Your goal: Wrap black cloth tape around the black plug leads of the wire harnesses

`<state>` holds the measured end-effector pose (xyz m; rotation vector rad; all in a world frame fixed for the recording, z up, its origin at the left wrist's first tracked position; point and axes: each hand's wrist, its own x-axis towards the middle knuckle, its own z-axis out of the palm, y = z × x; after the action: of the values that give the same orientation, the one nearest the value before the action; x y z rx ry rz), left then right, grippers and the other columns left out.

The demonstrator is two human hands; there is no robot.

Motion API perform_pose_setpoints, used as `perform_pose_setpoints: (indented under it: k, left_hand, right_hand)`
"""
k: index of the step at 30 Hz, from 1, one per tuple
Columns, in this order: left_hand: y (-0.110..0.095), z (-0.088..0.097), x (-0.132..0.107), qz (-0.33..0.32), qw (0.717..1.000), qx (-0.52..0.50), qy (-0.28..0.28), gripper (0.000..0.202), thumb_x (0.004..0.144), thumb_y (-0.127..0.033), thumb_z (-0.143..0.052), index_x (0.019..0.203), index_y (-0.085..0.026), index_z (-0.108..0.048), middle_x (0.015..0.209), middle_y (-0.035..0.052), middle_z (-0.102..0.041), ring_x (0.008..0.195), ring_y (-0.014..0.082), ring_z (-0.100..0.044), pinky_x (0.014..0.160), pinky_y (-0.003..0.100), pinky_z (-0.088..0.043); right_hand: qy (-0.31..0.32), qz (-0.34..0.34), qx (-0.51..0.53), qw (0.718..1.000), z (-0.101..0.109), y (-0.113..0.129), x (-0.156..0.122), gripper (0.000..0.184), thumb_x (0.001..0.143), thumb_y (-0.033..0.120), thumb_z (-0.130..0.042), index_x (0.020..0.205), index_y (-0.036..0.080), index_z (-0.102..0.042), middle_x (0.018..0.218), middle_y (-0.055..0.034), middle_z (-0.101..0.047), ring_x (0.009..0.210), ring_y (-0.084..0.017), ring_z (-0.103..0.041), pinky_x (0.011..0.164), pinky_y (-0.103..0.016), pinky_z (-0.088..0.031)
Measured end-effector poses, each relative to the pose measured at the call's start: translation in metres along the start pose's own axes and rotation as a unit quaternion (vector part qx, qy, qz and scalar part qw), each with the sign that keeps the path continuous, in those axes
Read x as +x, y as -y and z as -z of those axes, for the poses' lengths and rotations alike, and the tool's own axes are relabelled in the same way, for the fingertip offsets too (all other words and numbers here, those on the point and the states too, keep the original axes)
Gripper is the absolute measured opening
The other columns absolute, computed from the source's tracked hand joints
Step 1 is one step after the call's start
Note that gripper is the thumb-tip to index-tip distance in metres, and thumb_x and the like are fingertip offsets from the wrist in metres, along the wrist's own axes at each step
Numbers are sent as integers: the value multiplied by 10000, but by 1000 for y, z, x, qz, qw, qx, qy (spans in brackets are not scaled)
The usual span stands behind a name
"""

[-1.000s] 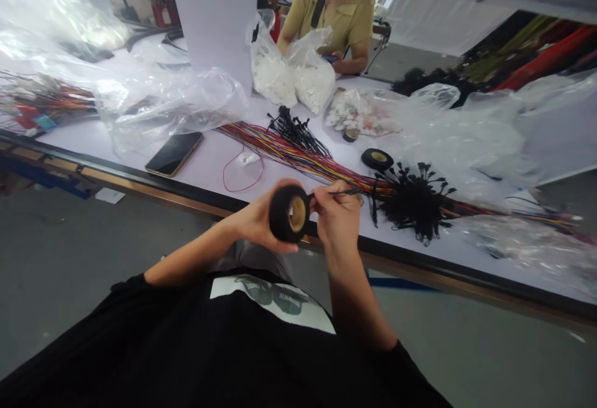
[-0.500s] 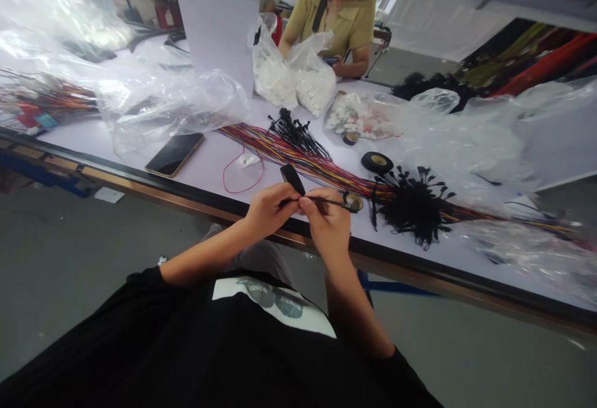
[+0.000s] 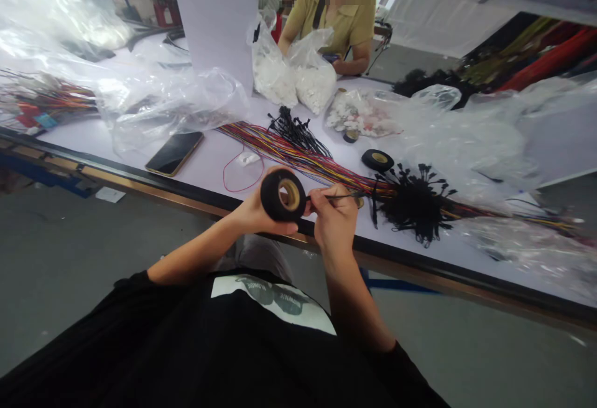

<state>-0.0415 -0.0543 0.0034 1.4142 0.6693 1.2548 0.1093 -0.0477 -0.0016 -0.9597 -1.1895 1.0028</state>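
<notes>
A roll of black tape point(image 3: 269, 199) with a tan core faces up in my left hand point(image 3: 255, 214), whose fingers are partly hidden behind it. My right hand point(image 3: 336, 216) pinches a thin black cable point(image 3: 342, 196) that points right, toward the pile of black connector leads point(image 3: 413, 206). The roll's right edge lies close to my right fingertips; whether tape runs between them I cannot make out. Behind both hands a long bundle of red, yellow and black wires point(image 3: 298, 158) crosses the table, with more black connector leads point(image 3: 298, 131) on top.
A phone point(image 3: 175, 153) lies near the front edge at left, beside a loop of red wire point(image 3: 224, 171). Another tape roll point(image 3: 377, 160) rests behind my right hand. Bags of white parts point(image 3: 313, 88) stand at the back, where a person in a yellow shirt point(image 3: 361, 22) sits.
The tape roll has swung from edge-on above my fingers to face-on nearer me. My left hand has turned with it, and my right hand has shifted slightly right, still on the cable.
</notes>
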Motion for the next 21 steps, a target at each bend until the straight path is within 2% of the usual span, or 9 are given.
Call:
perform_pose_setpoints:
  k: [2,4,5,7,9,11,16,19,21]
  left_hand:
    - [-6,5,-4,-58,991,94,78,736,400,-346,-831,1032,-192,-488,982,51,-528,891,173,-531,769,299,-458]
    - [-9,8,-4,-75,973,152,154,772,349,-376,-845,1017,-187,-506,990,63,-516,891,183,-511,745,293,-455]
    - [-8,8,-4,-73,969,171,160,740,361,-391,-842,992,-183,-516,970,62,-516,861,173,-504,706,278,-451]
    - [-1,5,0,-57,975,194,92,546,496,-385,-793,923,-178,-522,895,41,-518,777,138,-485,626,241,-424]
    - [9,0,5,-52,977,203,-26,212,689,-283,-649,800,-175,-503,761,0,-504,679,99,-459,585,215,-384]
    - [17,-6,10,-62,975,201,-72,94,720,-181,-567,688,-170,-479,655,-29,-484,614,81,-443,577,212,-365]
    - [22,-18,11,-49,986,130,-93,151,685,-152,-600,610,-159,-469,573,-47,-485,565,65,-458,561,209,-365]
    - [20,-20,9,27,994,-13,-102,271,664,-270,-686,728,-171,-442,597,-69,-480,516,46,-468,516,192,-388]
    - [19,-18,10,82,984,-109,-111,430,610,-369,-741,838,-182,-427,652,-71,-498,492,38,-480,480,183,-401]
  right_hand:
    - [3,-12,-5,1000,2,1,3,256,698,293,-645,569,195,-446,459,71,-495,373,-68,-437,397,-207,-339]
    - [15,6,-45,999,4,2,3,252,701,282,-642,555,193,-456,485,66,-492,400,-64,-425,410,-209,-328]
    - [23,28,-71,997,6,4,3,247,705,283,-640,554,192,-467,514,59,-504,427,-68,-435,428,-215,-340]
    - [38,85,-123,988,8,7,0,226,713,286,-639,566,196,-493,588,39,-545,500,-85,-475,481,-235,-380]
    - [45,131,-163,977,8,10,-3,200,724,291,-635,589,202,-518,635,28,-568,553,-99,-502,526,-253,-410]
    - [48,134,-180,973,7,12,-6,159,750,304,-616,644,210,-543,648,31,-565,551,-98,-505,536,-257,-424]
    - [81,99,-216,968,8,12,-4,129,769,345,-602,813,228,-571,735,22,-589,618,-121,-571,561,-270,-464]
    - [31,144,-258,955,10,10,-1,142,787,346,-578,732,217,-558,745,-1,-627,695,-149,-604,624,-299,-480]
    - [5,158,-268,950,10,9,-1,151,781,346,-585,715,215,-549,771,-12,-656,723,-162,-620,651,-318,-488]
